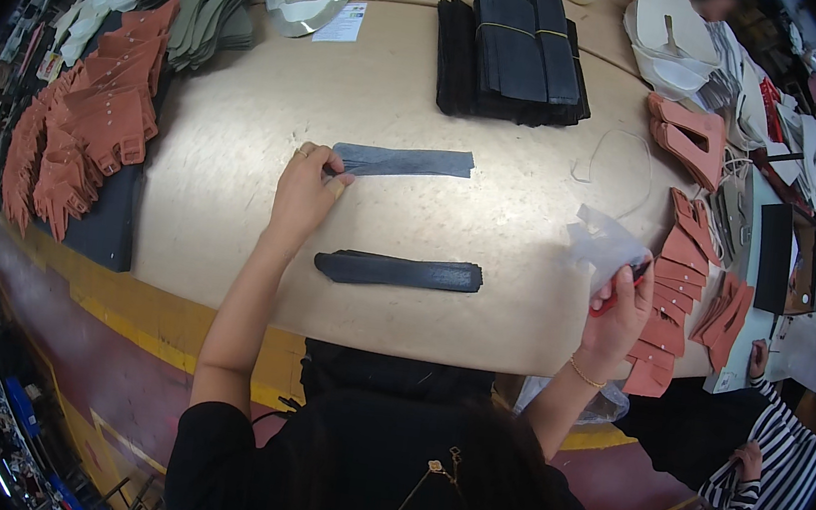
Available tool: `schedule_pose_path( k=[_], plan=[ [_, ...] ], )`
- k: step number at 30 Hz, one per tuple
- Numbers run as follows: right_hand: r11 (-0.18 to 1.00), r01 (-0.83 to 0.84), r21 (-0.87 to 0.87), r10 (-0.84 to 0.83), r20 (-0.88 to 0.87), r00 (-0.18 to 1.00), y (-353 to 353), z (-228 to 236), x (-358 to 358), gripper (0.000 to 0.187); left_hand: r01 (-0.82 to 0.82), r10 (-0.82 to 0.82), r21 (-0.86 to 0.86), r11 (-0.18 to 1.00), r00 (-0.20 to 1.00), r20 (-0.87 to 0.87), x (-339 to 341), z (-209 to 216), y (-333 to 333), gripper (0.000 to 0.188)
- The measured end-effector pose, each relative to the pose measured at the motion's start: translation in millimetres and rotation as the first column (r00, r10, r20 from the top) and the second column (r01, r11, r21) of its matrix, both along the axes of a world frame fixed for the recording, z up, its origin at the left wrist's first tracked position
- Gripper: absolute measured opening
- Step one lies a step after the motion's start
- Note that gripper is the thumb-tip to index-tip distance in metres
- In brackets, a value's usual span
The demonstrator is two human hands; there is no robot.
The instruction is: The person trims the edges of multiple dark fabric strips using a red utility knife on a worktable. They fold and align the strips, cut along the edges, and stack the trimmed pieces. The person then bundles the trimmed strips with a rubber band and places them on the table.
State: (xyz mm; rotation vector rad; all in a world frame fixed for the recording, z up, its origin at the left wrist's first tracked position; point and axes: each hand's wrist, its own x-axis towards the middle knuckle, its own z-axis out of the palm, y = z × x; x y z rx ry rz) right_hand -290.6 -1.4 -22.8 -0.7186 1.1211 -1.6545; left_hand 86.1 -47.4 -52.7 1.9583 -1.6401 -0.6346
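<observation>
My left hand (307, 181) is closed on the left end of a stack of flat grey-blue strips (409, 161), which lies crosswise on the table. Nearer to me lies a bundle of dark, shiny strips (398, 271), apart from both hands. At the right, my right hand (621, 305) is raised with its fingers curled round a small red-and-black tool (606, 304); its kind is mostly hidden by the fingers. A crumpled clear plastic piece (599, 239) shows just beyond these fingers, and I cannot tell whether they touch it.
Black bundles (522, 46) tied with bands stand at the back. Coral cut pieces (93, 108) are piled at the left, and more coral pieces (670, 295) lie along the right side. A loop of thin cord (595, 156) lies on the table (226, 174). A person in striped sleeves (775, 478) is at the right.
</observation>
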Motion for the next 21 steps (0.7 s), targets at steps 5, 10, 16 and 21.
schedule_pose_path(
  k=[5, 10, 16, 21],
  plan=[
    [0.994, -0.078, 0.071, 0.1, -0.395, 0.913, -7.5, -1.2, 60.9, 0.027, -0.031, 0.125, 0.14, 0.99, 0.664, -0.738, -30.5, 30.6, 15.0, 0.017],
    [0.933, -0.35, -0.088, 0.16, -0.768, 0.62, -5.9, 11.0, 128.3, 0.032, -0.007, 0.02, 0.018, 1.0, 0.403, -0.915, -67.6, 50.3, 34.4, 0.026],
    [0.922, -0.36, -0.143, 0.108, -0.797, 0.594, -6.7, 22.5, 146.1, 0.044, -0.004, -0.023, -0.027, 1.0, 0.41, -0.912, -88.4, 52.8, 43.8, 0.024],
    [0.934, -0.315, -0.166, 0.05, -0.814, 0.579, -5.0, 19.5, 144.6, 0.043, -0.019, -0.036, -0.05, 0.999, 0.447, -0.894, -95.9, 52.5, 47.2, 0.025]
  ],
)
